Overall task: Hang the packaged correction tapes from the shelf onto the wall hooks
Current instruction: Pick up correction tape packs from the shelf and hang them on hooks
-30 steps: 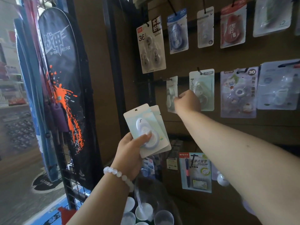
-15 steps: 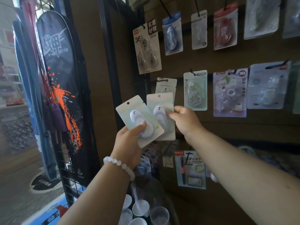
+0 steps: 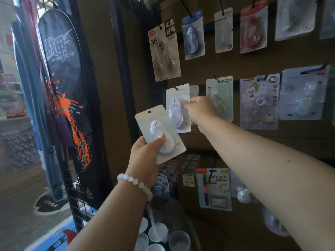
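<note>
The right hand pinches a correction tape pack at the wall hook; its hole should slide fully along the prong, card kept square. The left hand grips a second pack below, ready to follow.

One head-worn wide-angle view looks forward and slightly down along both forearms at a brown display wall close ahead. The wall fills the centre and right; a wire rack stands near left, with blurred shop floor far left.
</note>
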{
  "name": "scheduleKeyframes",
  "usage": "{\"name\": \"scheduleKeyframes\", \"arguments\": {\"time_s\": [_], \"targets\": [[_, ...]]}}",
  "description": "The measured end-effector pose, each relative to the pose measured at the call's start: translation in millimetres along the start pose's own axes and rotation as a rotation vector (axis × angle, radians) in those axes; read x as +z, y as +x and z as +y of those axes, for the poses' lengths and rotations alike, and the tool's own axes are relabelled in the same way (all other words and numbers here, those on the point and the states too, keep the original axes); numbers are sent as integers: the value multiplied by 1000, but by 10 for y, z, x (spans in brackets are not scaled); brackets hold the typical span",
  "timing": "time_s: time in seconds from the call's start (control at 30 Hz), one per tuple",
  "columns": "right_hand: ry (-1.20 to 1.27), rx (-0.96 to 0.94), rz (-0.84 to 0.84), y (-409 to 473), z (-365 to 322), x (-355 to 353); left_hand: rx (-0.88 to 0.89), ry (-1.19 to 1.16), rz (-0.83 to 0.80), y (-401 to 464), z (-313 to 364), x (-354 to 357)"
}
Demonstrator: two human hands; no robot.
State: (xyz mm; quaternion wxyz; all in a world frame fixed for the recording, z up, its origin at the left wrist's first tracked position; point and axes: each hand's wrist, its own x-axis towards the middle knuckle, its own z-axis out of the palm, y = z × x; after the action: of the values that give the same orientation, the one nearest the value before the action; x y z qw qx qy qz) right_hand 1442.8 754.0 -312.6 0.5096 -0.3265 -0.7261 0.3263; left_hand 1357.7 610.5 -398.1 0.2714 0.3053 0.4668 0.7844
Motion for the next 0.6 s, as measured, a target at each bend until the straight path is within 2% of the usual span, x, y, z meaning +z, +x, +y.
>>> {"name": "scheduleKeyframes", "arguments": {"time_s": [0.17,0.4,0.5,0.6], "targets": [[-54,58,47,119,35,24,1,28,-9,-1,-20,-24],[-268,206,157,454,44,33,25,79,-17,13,-70,-56],[-400,213,171,517,66,34,35,88,-17,28,-92,-62],[-393,179,139,435,112,98,46,96,-13,27,-90,-64]]}}
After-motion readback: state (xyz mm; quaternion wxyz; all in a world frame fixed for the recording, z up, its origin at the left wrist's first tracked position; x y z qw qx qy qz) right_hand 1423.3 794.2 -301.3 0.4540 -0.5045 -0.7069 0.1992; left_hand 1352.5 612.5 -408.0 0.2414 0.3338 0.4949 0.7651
